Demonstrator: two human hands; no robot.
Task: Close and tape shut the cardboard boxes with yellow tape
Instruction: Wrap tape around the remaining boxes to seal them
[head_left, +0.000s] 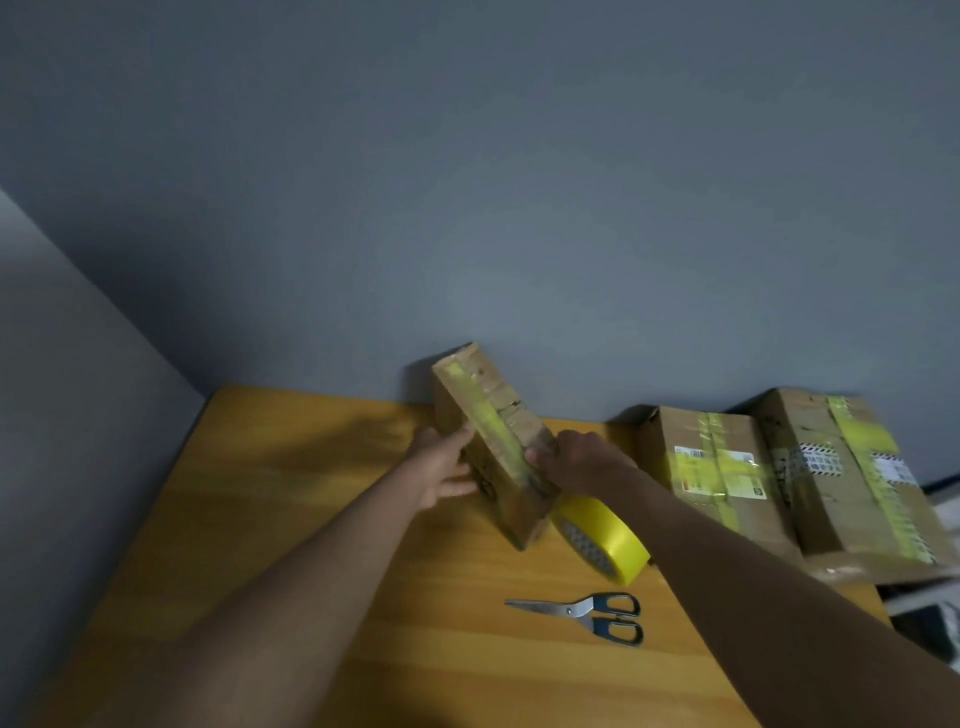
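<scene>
A small cardboard box (506, 467) stands tilted on edge in the middle of the wooden table (291, 519), with a strip of yellow tape running along its upper face. My left hand (441, 470) holds its left side, thumb on the top edge. My right hand (576, 460) grips its right side, thumb on the tape. The yellow tape roll (605, 538) stands on edge just below my right hand, touching the box's near corner.
Scissors (587, 616) lie closed on the table in front of the roll. Two larger cardboard boxes (717, 467) (852, 478), both with yellow tape on them, sit at the right against the grey wall. The table's right edge runs just beyond them.
</scene>
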